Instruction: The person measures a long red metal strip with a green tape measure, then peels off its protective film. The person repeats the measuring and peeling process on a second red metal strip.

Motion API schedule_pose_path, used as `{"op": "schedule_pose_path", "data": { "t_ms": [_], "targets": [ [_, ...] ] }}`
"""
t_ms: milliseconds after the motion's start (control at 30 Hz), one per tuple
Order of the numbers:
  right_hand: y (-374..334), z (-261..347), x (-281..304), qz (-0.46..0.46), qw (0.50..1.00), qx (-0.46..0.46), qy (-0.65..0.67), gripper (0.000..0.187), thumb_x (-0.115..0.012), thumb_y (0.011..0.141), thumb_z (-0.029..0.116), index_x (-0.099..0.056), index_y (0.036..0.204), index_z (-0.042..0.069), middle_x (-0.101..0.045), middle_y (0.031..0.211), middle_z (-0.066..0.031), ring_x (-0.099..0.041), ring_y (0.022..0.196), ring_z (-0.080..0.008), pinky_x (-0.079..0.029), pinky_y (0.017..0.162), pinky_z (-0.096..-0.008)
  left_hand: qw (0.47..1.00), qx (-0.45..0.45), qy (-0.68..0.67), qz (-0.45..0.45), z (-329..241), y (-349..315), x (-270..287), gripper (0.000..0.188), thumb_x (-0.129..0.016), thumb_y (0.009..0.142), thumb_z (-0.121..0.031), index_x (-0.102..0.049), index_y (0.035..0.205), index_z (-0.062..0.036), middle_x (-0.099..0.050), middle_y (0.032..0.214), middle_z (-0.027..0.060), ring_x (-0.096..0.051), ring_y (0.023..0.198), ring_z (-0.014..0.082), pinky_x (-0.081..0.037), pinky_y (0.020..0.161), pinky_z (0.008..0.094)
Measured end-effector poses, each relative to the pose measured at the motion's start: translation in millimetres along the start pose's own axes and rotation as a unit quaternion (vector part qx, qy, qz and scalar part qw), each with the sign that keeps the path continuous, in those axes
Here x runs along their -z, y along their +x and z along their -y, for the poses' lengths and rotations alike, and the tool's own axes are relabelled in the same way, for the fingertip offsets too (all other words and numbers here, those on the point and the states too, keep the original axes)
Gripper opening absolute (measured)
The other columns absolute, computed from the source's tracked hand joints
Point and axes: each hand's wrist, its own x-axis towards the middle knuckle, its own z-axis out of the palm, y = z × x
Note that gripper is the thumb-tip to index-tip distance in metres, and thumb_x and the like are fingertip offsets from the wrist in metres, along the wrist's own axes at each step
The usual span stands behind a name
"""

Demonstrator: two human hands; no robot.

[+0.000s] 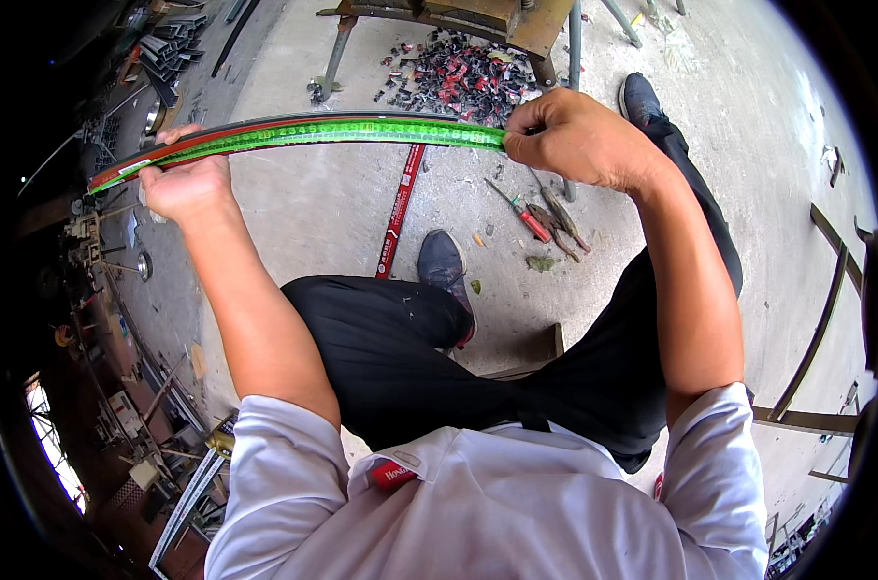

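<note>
Across in front of me, two long, thin strips run side by side: a green strip with ruler-like markings (313, 134) and a dark red strip with a black edge (255, 127). Toward their left end, my left hand (189, 186) is closed around both, thumb on the near side and fingers at the far side. At the other end my right hand (582, 142) pinches the tip of the green strip between thumb and bent fingers. Whether the red strip also reaches into this hand is hard to see. The strips bow slightly in the fisheye picture.
A red printed bar (400, 213) lies on the concrete floor. Beside my foot are a red-handled screwdriver (533, 225) and pliers (561, 224). Small black and red scraps (458, 77) are heaped under a metal stand (497, 21). Metal profiles (173, 46) lie far left.
</note>
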Motion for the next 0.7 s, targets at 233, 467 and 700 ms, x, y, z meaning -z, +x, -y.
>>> {"op": "schedule_pose_path", "data": {
  "t_ms": [233, 467, 700],
  "targets": [
    [3, 1, -4, -0.005, 1.000, -0.017, 0.011, 0.024, -0.069, 0.099, 0.023, -0.076, 0.099, -0.001, -0.062, 0.073, -0.0045, -0.056, 0.072, -0.0136, -0.051, 0.071, -0.0346, 1.000, -0.012, 0.024, -0.014, 5, -7, 3, 0.058, -0.030, 0.116, -0.056, -0.051, 0.106, -0.0036, -0.059, 0.094, 0.0120, -0.057, 0.082, 0.0249, -0.052, 0.077, 0.0415],
    [4, -5, -8, 0.005, 0.997, -0.032, 0.065, 0.021, -0.070, 0.102, 0.016, -0.073, 0.093, -0.003, -0.055, 0.073, 0.0044, -0.047, 0.071, -0.0076, -0.042, 0.064, -0.0308, 0.993, -0.044, 0.087, -0.062, 22, -22, -17, 0.053, -0.039, 0.115, -0.061, -0.051, 0.110, -0.0094, -0.057, 0.096, 0.0098, -0.057, 0.084, 0.0271, -0.052, 0.079, 0.0461],
    [7, -1, -15, 0.015, 0.997, -0.047, 0.063, 0.023, -0.072, 0.100, 0.020, -0.074, 0.095, -0.002, -0.062, 0.072, -0.0078, -0.056, 0.070, -0.0150, -0.051, 0.071, -0.0360, 0.984, -0.052, 0.117, -0.128, 21, -30, -17, 0.050, -0.045, 0.115, -0.058, -0.051, 0.128, -0.0102, -0.060, 0.106, 0.0112, -0.062, 0.095, 0.0323, -0.055, 0.087, 0.0520]
  ]
}}
